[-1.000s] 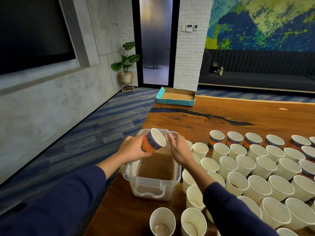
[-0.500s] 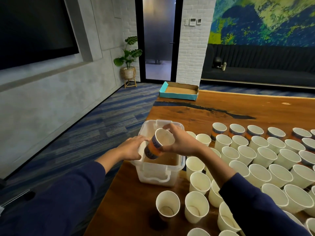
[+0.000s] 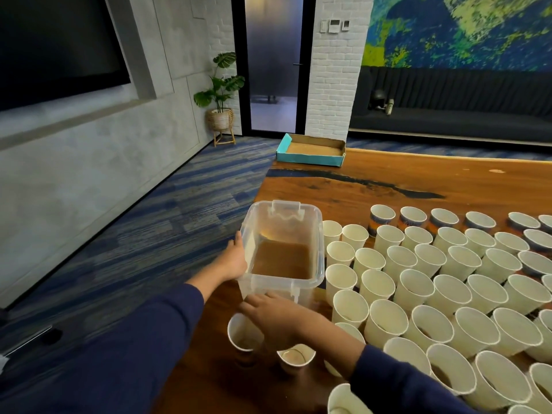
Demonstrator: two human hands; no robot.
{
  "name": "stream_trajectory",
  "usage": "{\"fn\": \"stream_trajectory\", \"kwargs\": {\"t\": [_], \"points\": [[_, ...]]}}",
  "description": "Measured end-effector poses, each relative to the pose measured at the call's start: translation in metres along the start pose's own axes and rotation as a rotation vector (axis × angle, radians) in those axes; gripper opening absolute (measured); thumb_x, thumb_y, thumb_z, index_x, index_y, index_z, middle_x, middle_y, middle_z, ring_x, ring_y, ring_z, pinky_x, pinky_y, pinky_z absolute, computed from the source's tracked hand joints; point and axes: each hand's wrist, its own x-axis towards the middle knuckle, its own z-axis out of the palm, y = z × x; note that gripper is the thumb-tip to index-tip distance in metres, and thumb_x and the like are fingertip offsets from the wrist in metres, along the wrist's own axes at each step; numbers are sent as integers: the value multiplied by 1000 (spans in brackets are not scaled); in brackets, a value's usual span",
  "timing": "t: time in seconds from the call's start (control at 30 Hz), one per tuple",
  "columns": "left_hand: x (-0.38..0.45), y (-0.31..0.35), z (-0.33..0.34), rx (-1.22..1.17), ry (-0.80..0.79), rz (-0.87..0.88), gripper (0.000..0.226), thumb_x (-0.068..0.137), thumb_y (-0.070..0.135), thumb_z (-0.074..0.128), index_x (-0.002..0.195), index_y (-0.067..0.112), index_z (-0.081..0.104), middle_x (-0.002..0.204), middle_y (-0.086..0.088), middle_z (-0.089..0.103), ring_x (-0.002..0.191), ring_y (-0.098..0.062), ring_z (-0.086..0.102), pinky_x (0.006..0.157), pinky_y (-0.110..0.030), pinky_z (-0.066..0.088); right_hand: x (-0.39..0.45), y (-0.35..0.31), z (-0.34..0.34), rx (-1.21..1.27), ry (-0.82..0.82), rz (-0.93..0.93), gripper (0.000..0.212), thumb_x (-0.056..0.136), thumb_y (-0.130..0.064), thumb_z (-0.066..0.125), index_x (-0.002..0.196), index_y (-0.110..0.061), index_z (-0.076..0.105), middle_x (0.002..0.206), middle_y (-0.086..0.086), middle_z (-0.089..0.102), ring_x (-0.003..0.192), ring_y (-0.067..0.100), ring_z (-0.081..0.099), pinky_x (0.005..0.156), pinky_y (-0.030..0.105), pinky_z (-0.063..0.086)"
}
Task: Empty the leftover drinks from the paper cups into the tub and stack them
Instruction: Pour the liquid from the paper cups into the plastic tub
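Clear plastic tub (image 3: 316,279) sits at the left edge of the wooden desk (image 3: 418,186), holding a shallow layer of brown liquid (image 3: 282,259). Left hand (image 3: 234,259) rests flat against the tub's left wall, fingers straight, nothing gripped. Right hand (image 3: 280,319) reaches low in front of the tub's near wall, over a paper cup (image 3: 243,337) standing upright just left of it; fingers blurred, cannot tell whether they are curled on a cup or loose. A 2nd cup (image 3: 295,358) stands just beside, below the wrist, with a little brown residue inside. Right of the tub, many white paper cups (image 3: 448,282) stand upright in close rows, rims nearly touching; the far row shows printed sides. Teal cardboard tray (image 3: 310,150) lies at the desk's far end. Potted plant (image 3: 221,94) stands on the carpet by the glass door.
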Motion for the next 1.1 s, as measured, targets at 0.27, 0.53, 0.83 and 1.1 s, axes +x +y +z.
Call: {"fn": "stream_trajectory", "kwargs": {"t": [0.27,0.53,0.83,1.1], "points": [[6,-1,3,-14,-6,-13,81,96,-3,40,150,11,-19,160,-14,-1,123,-27,48,96,-34,47,2,9,42,36,-32,-21,87,81,-39,72,148,-10,24,147,15,32,133,33,33,111,44,28],[20,-2,-5,-38,25,-4,52,99,10,45,142,2,18,141,-18,37,101,-28,57,77,-37,47,-21,33,-28,335,70,18,50,89,-35,65,134,-14,53,133,5,53,118,19,50,99,28,41],[43,9,-7,-96,95,-52,48,98,12,47,141,7,24,130,-16,50,105,-29,57,83,-39,52,-48,139,-64,460,475,399,25,93,-24,61,116,-15,65,116,2,65,93,6,57,70,8,45],[74,24,-8,-112,141,-39,44,97,3,41,138,5,28,128,-20,49,102,-31,56,70,-34,42,-59,241,-23,398,515,897,31,87,-19,67,117,-10,63,118,10,65,103,26,61,84,37,52]]}}
